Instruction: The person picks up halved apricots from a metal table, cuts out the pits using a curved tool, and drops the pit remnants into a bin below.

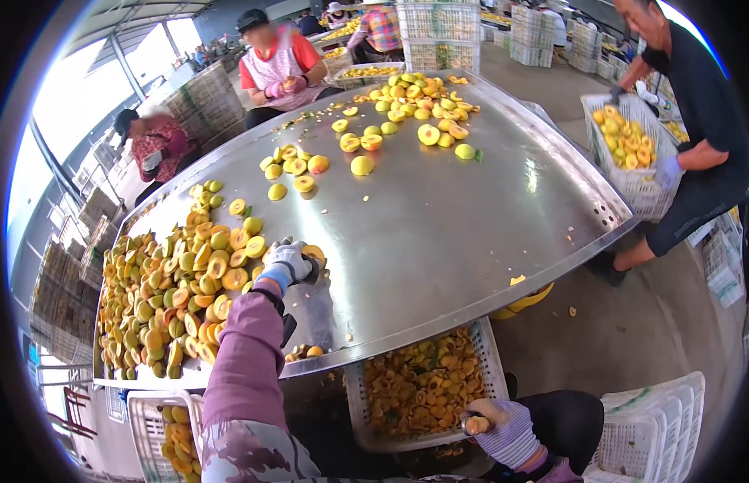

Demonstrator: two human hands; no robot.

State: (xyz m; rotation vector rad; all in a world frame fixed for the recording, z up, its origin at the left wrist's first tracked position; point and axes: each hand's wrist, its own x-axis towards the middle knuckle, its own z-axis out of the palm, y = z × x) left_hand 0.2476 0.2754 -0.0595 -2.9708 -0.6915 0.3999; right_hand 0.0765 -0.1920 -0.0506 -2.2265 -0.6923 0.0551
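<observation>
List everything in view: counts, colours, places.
Metal table: 1, silver, centre
Stone-fruit halves: uncounted, yellow to orange, on table
Scrap crate: 1, white, below table edge
Filled crate: 1, white, lower left
Nested crates: several, white, lower right
Carried crate: 1, white, right
Stacked crates: many, whitish, background
Standing worker: 1, black-clad, right
Seated workers: 2, reddish tops, upper left
Distant workers: several, mixed colours, top
Left grip: 1, grey glove, at stone-fruit half
Right grip: 1, purple-striped, beside scrap crate
</observation>
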